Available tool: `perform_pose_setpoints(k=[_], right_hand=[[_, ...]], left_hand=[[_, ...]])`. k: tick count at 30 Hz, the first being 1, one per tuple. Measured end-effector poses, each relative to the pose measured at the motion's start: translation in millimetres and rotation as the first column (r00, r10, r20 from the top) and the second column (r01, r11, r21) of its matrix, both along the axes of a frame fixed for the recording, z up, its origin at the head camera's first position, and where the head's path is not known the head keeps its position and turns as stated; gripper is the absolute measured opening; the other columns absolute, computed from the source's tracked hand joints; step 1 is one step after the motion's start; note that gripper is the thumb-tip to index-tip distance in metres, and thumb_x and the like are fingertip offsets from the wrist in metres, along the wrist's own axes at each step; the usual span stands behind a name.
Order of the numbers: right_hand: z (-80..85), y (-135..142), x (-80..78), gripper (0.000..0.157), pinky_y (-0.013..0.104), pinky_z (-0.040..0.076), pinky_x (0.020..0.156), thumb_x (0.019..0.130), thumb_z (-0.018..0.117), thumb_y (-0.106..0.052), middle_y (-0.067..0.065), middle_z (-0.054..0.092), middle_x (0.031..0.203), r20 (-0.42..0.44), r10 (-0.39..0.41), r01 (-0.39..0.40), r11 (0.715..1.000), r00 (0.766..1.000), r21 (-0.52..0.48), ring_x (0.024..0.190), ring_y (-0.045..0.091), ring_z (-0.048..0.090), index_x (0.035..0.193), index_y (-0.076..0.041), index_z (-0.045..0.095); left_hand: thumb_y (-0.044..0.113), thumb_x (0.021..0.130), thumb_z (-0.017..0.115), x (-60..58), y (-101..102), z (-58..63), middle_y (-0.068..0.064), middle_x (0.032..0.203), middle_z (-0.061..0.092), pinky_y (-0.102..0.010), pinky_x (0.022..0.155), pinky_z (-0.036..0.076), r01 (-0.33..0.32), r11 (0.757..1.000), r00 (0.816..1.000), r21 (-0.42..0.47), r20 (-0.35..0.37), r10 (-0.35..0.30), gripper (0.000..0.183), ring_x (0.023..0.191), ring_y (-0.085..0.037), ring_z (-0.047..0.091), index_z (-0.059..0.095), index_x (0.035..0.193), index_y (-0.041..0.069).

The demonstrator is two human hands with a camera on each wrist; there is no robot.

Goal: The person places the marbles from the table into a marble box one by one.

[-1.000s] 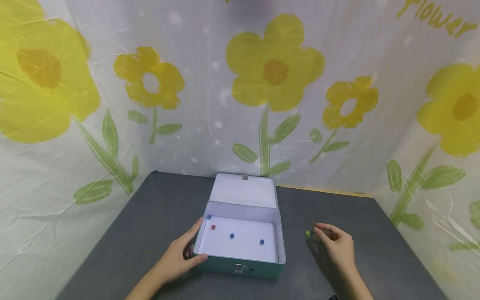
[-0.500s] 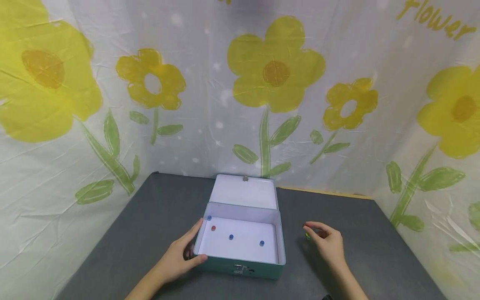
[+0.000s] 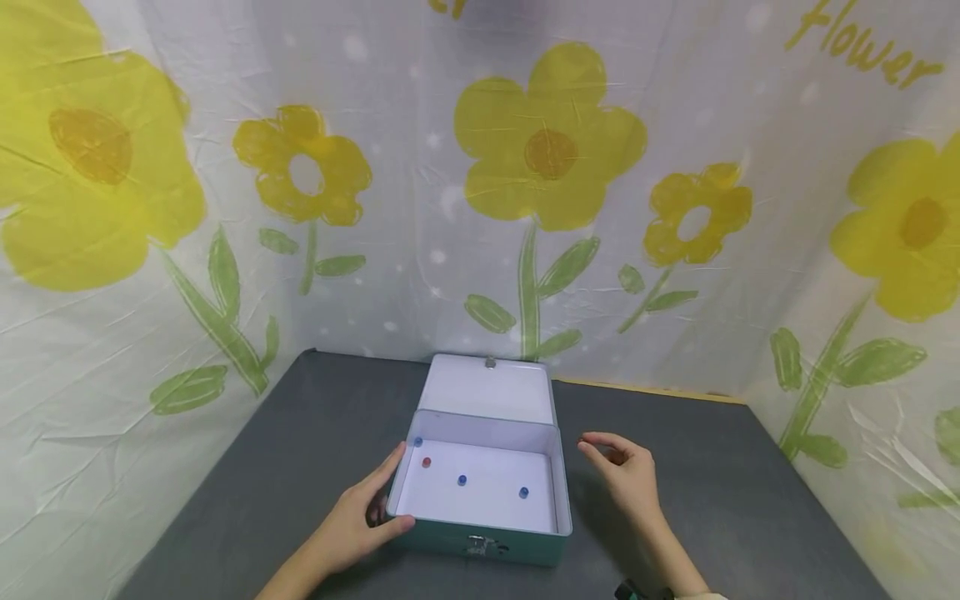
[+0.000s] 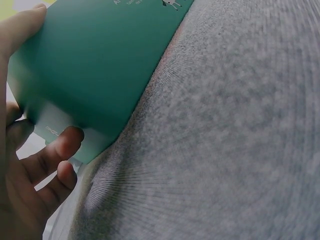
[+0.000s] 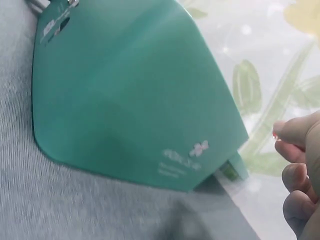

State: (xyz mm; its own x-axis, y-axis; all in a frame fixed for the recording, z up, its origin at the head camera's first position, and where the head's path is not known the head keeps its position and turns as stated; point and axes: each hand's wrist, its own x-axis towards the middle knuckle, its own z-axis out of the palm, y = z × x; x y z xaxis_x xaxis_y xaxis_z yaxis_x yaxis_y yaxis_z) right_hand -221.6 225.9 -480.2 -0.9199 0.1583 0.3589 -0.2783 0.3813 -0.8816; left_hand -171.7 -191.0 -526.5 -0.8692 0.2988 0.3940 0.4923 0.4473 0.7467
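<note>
A green box (image 3: 480, 546) with a white inside stands with its lid (image 3: 487, 387) raised at the back. My left hand (image 3: 352, 517) holds the box's left front corner, its thumb on the front rim and fingers along the left side. In the air right of the box, my right hand (image 3: 626, 475) pinches a tiny reddish bead-like piece (image 5: 274, 135) between thumb and index finger; most of it is hidden. On the box floor lie a small red bead-like piece (image 3: 427, 462) and 3 blue ones, including a blue piece (image 3: 462, 480) near the middle.
The box rests on a dark grey cloth-covered table (image 3: 300, 450). A white curtain (image 3: 405, 250) with painted yellow flowers hangs behind and at both sides. Something dark (image 3: 628, 590) is at the bottom edge by the right wrist.
My right hand has moved left and slightly up, closer to the box. The yellow-green bit seen by its fingers earlier is out of sight. The left hand keeps its hold.
</note>
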Motion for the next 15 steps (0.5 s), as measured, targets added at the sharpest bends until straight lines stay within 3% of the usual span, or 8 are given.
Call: perform_pose_setpoints(k=[9, 12, 15], right_hand=[[5.6, -25.0, -2.2, 0.013, 0.023, 0.036, 0.054, 0.092, 0.085, -0.015, 0.010, 0.079, 0.097, -0.019, 0.030, -0.030, 1.000, 0.999, 0.006, 0.060, 0.007, 0.047, 0.103, -0.008, 0.084], [7.8, -32.4, -4.8, 0.010, 0.021, 0.033, 0.053, 0.092, 0.085, -0.013, 0.011, 0.079, 0.095, -0.030, 0.052, -0.053, 0.999, 0.998, -0.009, 0.058, 0.007, 0.044, 0.101, -0.008, 0.084], [9.3, -39.1, -7.6, 0.009, 0.021, 0.033, 0.052, 0.091, 0.085, -0.011, 0.010, 0.079, 0.092, -0.038, 0.067, -0.067, 0.998, 0.997, -0.014, 0.056, 0.005, 0.042, 0.100, -0.008, 0.084]], left_hand=[[0.034, 0.089, 0.086, -1.0, -0.9, -3.1, -0.013, 0.132, 0.059, -0.022, 0.061, 0.044, -0.012, 1.000, 1.000, -0.021, 0.019, 0.012, 0.094, 0.071, 0.000, 0.046, 0.036, 0.166, 0.009], [0.035, 0.090, 0.085, -1.5, -1.0, -3.0, -0.005, 0.115, 0.061, -0.022, 0.061, 0.044, -0.014, 0.999, 1.000, -0.030, 0.015, 0.015, 0.095, 0.071, 0.000, 0.046, 0.036, 0.166, 0.011], [0.036, 0.090, 0.085, -1.7, -0.9, -2.4, 0.002, 0.099, 0.054, -0.022, 0.061, 0.044, -0.012, 0.999, 1.000, -0.035, 0.010, 0.012, 0.095, 0.072, 0.000, 0.046, 0.035, 0.167, 0.012]])
